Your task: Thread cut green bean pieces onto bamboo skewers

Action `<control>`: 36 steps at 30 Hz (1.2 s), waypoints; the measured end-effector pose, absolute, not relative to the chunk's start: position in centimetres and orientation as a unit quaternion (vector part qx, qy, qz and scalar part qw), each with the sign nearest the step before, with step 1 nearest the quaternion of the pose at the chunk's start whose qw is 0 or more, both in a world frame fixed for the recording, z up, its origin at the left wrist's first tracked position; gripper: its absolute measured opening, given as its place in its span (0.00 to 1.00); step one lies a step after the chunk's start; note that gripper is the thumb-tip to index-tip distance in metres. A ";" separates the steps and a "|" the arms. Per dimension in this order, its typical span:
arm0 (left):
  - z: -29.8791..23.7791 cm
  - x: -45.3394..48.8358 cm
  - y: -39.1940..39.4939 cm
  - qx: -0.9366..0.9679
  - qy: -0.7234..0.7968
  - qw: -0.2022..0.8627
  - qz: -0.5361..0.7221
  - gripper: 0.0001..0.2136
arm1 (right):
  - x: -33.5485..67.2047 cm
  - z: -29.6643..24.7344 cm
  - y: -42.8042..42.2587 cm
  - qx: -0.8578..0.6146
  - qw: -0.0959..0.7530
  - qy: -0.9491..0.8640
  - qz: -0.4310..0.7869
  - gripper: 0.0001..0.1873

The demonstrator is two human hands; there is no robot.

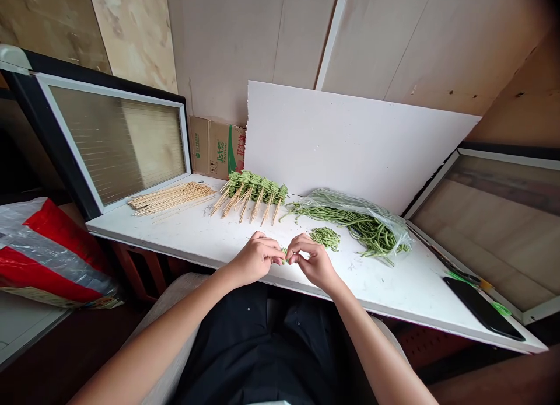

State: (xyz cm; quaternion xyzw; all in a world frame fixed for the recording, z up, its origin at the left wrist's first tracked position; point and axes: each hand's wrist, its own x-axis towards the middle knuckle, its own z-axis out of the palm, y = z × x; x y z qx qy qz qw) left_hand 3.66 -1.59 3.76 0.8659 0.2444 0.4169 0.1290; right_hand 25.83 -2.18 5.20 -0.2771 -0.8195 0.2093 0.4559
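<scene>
My left hand (pixel 258 257) and my right hand (pixel 311 258) meet over the front edge of the white table. Both are closed in a pinch, fingertips almost touching. Between them show small pieces of green bean (pixel 284 253); whether a stick runs through them is hidden by the fingers. Just beyond my right hand lies a small heap of cut green bean pieces (pixel 325 237). Farther back, finished-looking skewers of green beans (pixel 258 187) are stacked with their bare ends toward me. Loose bamboo skewers (pixel 172 198) lie in a bundle to the left.
Long green beans (pixel 371 229) spill from a clear plastic bag (pixel 350 202) at the right. A black phone (pixel 483 309) lies near the table's right end. A cardboard box (pixel 214 148) and white board (pixel 341 142) stand behind. Framed panels (pixel 118 142) border the left side.
</scene>
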 end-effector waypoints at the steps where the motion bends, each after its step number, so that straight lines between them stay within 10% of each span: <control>1: 3.7 3.7 -1.6 0.861 0.242 0.133 0.427 0.15 | 26.1 5.2 -1.9 -0.283 0.459 -0.815 0.215 0.14; 19: 3.6 3.5 -1.1 0.833 0.260 0.125 0.472 0.04 | 38.2 0.8 4.7 -0.651 0.203 -0.716 0.150 0.22; 36: 4.1 3.6 -1.5 0.805 0.259 0.219 0.487 0.10 | 36.1 4.1 3.2 -0.583 0.295 -0.743 0.145 0.24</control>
